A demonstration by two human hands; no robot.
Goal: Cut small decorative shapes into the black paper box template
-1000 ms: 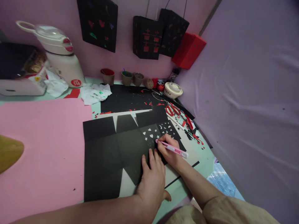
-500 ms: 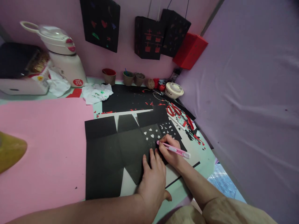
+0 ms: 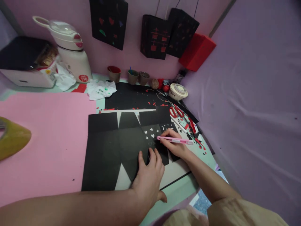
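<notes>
A large sheet of black card [image 3: 105, 150] with creases and flaps lies across a white board [image 3: 175, 173]. Hearts, stars and a moon are cut through its right part. My left hand [image 3: 150, 172] rests on the card with its fingers spread, just below these cutouts. Between the fingers and thumb of my right hand [image 3: 172, 146] is a slim pink craft knife [image 3: 175, 140], held nearly level, its tip end at the card beside a heart and a star. Its blade is too small to make out. Faint drawn outlines show left of the tip.
Red-handled scissors [image 3: 176, 111] and paper scraps lie at the right. Behind stand small cups [image 3: 114, 74], a lidded bowl [image 3: 178, 91] and a white bottle [image 3: 75, 59]. Pink card [image 3: 47, 141] with a yellow object [image 3: 14, 138] covers the left. Black box lanterns [image 3: 155, 37] hang above.
The view has shifted a little. The pink knife has turned from slanting down to the right to nearly level, and my right hand covers more of the right-hand cutouts. My left hand's fingers have bent slightly.
</notes>
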